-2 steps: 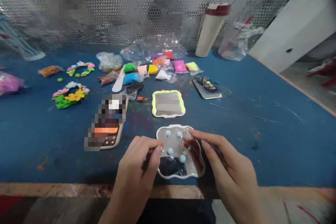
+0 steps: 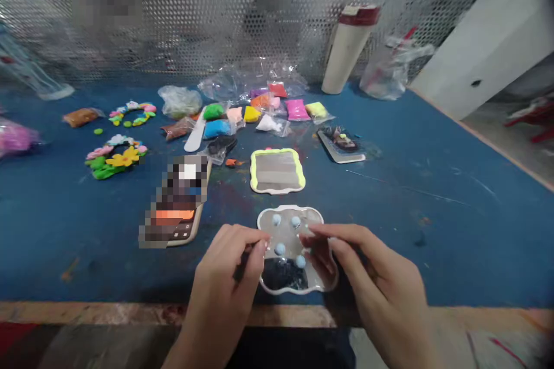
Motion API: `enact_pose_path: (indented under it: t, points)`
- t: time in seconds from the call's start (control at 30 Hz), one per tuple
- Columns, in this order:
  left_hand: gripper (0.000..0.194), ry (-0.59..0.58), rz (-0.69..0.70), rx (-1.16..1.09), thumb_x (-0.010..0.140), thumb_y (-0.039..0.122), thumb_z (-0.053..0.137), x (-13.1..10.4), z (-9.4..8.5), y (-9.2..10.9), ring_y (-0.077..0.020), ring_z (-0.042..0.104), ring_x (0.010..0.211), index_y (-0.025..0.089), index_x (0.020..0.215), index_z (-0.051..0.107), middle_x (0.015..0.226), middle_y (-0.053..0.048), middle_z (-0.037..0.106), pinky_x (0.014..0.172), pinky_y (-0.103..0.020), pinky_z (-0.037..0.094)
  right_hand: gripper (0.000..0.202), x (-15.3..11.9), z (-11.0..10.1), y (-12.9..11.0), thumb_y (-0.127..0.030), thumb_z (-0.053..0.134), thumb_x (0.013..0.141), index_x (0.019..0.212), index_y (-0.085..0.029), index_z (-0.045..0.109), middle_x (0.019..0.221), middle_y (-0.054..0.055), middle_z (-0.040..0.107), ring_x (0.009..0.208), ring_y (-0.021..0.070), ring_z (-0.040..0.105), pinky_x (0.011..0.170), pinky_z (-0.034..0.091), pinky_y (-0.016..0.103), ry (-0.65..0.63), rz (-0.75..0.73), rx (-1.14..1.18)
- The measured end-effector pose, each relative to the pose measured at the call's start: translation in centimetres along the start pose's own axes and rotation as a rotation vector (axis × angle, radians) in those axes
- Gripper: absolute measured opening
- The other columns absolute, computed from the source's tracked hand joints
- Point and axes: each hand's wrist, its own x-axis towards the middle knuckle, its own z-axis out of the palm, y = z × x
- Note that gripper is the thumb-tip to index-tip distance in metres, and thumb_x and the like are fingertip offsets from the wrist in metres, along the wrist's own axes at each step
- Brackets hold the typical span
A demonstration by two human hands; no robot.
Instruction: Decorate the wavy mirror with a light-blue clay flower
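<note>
A wavy-edged mirror with a white rim [image 2: 296, 207] lies on the table before me. Several small pale blue clay balls [image 2: 280, 249] sit spaced apart on its glass. My left hand [image 2: 231, 265] is at the mirror's left edge, thumb and index finger pinched; whatever may be between the tips is too small to make out. Over the right part of the glass reaches my right hand [image 2: 372, 268], its index finger stretched out and its thumb apart. The glass reflects its fingers.
Behind lies a second mirror edged in yellow clay [image 2: 254, 172]. A phone [image 2: 184, 202] is at left. Farther back are bagged coloured clays [image 2: 217, 128], a white spatula [image 2: 195, 135], clay flower rings [image 2: 123, 157], a dark-topped packet [image 2: 341, 144] and a tumbler [image 2: 350, 49].
My right index fingertip has shifted slightly down and toward me over the glass. The left hand and the blue balls look still.
</note>
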Motion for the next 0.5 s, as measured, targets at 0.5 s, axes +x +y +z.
enact_pose_path:
  t: [0.5]
  points:
    - [0.02, 0.109, 0.056, -0.089, 0.092, 0.016, 0.047, -0.5, -0.5, 1.1, -0.0138, 0.06, 0.075, 0.029, 0.094, 0.061, 0.082, 0.004, 0.064, 0.065, -0.027, 0.046, 0.013, -0.4, 0.0, 0.2, -0.014, 0.055, 0.088, 0.088, -0.025, 0.062, 0.086, -0.003, 0.07, 0.081, 0.0112, 0.064, 0.073, 0.047, 0.023, -0.048, -0.056, -0.007]
